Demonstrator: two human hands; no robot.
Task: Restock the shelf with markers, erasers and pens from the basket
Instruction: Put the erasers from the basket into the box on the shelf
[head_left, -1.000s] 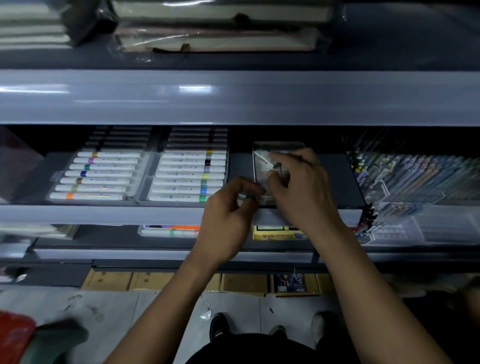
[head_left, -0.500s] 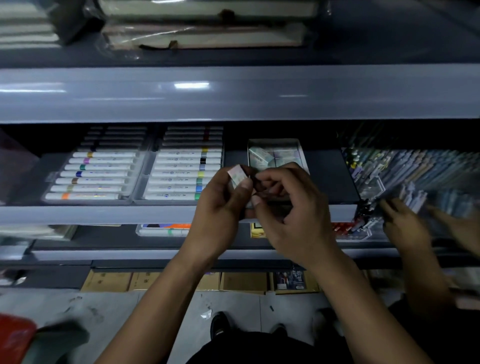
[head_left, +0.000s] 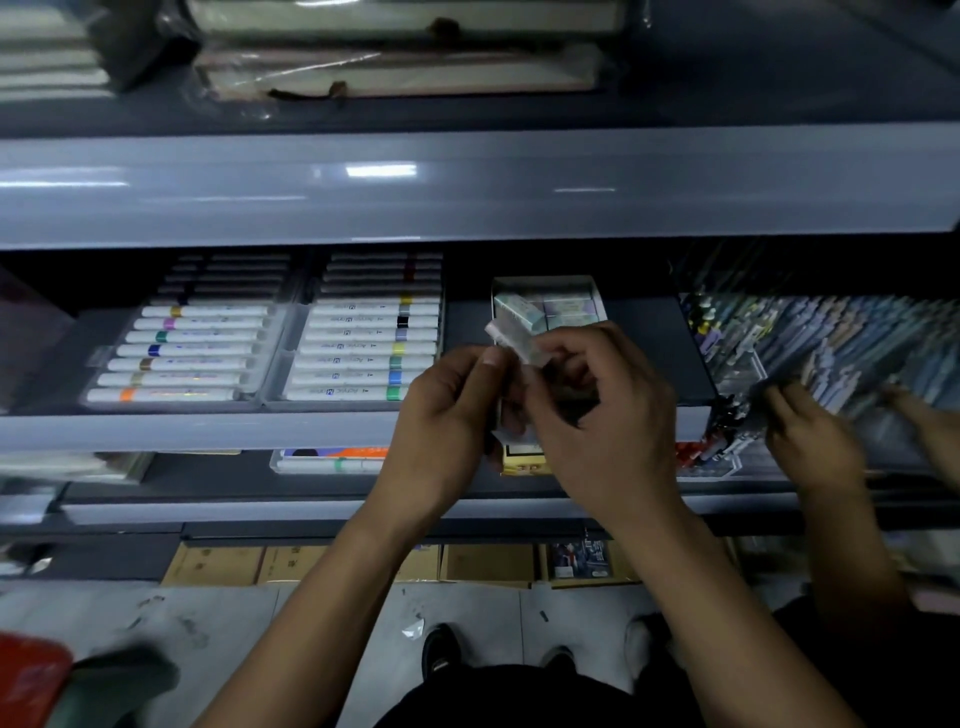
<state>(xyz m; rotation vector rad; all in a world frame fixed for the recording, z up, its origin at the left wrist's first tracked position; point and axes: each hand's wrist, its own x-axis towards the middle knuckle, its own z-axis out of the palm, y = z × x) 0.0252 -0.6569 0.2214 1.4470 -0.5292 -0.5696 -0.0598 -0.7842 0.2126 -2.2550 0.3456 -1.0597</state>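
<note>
- Eraser (head_left: 511, 340), small, wrapped, pale, is pinched between both hands just in front of the shelf (head_left: 208, 431) edge, its top end sticking up above the fingertips.
- L hand (head_left: 447, 415): thumb and forefinger curled onto eraser's left side; other fingers folded under, can't tell if they touch it.
- R hand (head_left: 602, 410): fingers curled over eraser's right end, thumb side toward L hand; fingertips of both hands nearly meet.
- Box (head_left: 545, 306), open-top, w/ more wrapped erasers, sits on shelf just beyond the fingers, slightly right of the L thumb.
- Marker trays (head_left: 270, 353): two clear ones w/ white markers, coloured bands, left of the L hand's fingers on same shelf level.
- Pens (head_left: 831, 343) in clear racks to the right of the R hand's fingers; blurred.
- 2nd person's hand (head_left: 810, 436) reaches into the pen racks, well right of R hand; grip unclear, blurred.
- Red basket (head_left: 31, 675) corner at lower left, far below-left of the fingers, by the floor.
</note>
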